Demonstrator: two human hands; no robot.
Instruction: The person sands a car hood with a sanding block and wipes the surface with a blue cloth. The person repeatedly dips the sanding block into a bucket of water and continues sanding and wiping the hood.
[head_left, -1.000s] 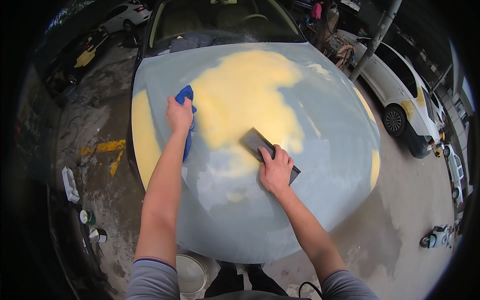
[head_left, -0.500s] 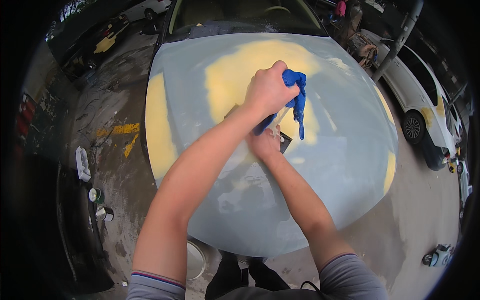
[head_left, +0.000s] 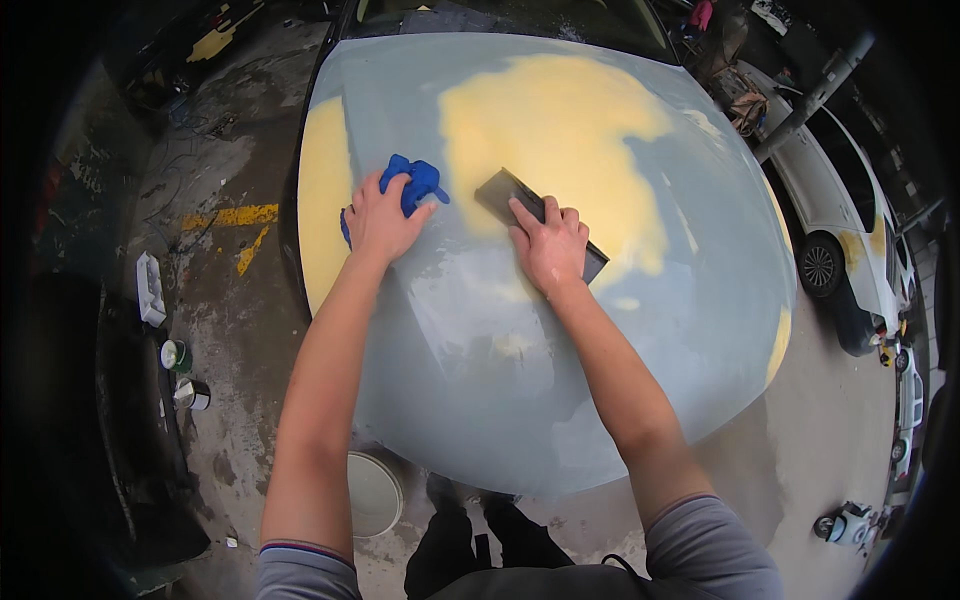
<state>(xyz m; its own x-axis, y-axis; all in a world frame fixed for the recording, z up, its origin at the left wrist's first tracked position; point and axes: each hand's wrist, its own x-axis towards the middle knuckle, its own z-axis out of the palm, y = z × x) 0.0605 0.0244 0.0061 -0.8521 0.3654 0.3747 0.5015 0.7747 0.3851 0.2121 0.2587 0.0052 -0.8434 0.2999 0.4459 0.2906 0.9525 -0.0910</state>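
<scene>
A car hood (head_left: 690, 330) in matt grey, with a broad pale-yellow filler patch (head_left: 590, 105), spreads in front of me. My left hand (head_left: 380, 222) rests over the hood's left part, its fingers curled on a crumpled blue cloth (head_left: 418, 183) that looks wet. Near the hood's middle, my right hand (head_left: 553, 250) grips a dark, flat sanding block (head_left: 497, 197), which lies slantwise across the yellow patch's lower edge. The block's underside is hidden. Wet, shiny streaks show on the grey surface between my forearms.
A pale bucket (head_left: 375, 496) stands by my feet under the hood's front edge. Two tins (head_left: 192, 394) and a white tray (head_left: 151, 288) are on the ground at left. A white car (head_left: 850, 175) is parked at right, with a small scooter (head_left: 848, 525) nearer.
My left hand has carried the dripping cloth from above my right hand leftward and down to the hood. The sanding block, earlier mostly covered by my arms, now shows under my right hand.
</scene>
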